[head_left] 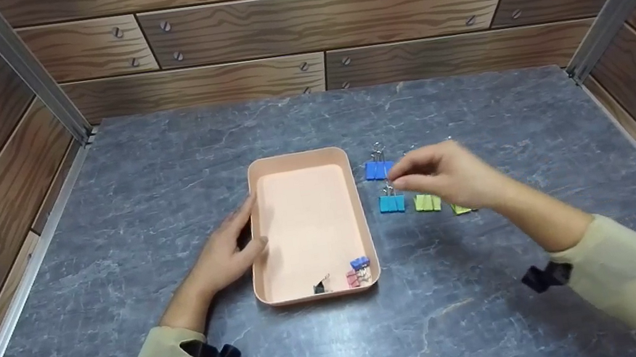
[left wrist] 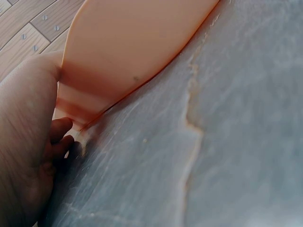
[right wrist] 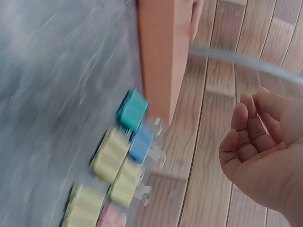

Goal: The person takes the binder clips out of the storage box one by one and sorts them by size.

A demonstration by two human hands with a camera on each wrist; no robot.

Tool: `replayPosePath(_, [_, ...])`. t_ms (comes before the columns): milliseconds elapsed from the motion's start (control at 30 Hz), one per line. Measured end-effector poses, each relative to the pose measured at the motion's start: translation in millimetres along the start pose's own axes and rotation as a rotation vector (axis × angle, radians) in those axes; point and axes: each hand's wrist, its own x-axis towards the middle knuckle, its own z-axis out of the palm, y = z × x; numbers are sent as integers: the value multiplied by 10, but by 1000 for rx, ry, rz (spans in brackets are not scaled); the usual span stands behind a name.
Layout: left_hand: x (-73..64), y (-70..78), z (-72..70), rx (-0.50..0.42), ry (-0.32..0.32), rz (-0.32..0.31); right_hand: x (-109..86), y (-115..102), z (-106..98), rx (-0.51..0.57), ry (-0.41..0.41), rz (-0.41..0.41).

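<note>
A peach tray [head_left: 302, 162] lies on the table, and my left hand [head_left: 226, 257] grips its left wall, thumb at the rim. Inside, in the near right corner, are a small blue binder clip [head_left: 359, 263] and a pink one [head_left: 352, 279]; a black binder clip [head_left: 319, 288] lies left of them. My right hand [head_left: 448, 176] hovers right of the tray, fingers loosely curled, with nothing visible between them. Below it sit a blue binder clip [head_left: 378, 170], a teal one [head_left: 392, 204] and yellow-green ones [head_left: 427, 203]. A pink binder clip [right wrist: 111, 217] shows in the right wrist view; my hand partly hides the farther clips.
The grey marbled table [head_left: 166, 162] meets wood-patterned walls [head_left: 326, 18] at the back and sides. Metal posts [head_left: 29, 73] stand at the back corners. Black straps [head_left: 212, 355] are at both sleeves.
</note>
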Motion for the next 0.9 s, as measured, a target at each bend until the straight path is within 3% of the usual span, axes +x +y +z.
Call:
replayPosePath(267, [10, -30, 3, 4, 20, 28, 220, -138, 407, 25, -118, -150])
replayPosePath(500, [1, -20, 10, 14, 36, 28, 306, -189, 749, 31, -259, -176])
replayPosePath(767, [7, -89, 71, -6, 92, 74, 356, -144, 1070, 43, -421, -207])
replayPosePath(900, [6, -62, 55, -18, 69, 56, 377, -125, 1187, 70, -488, -207])
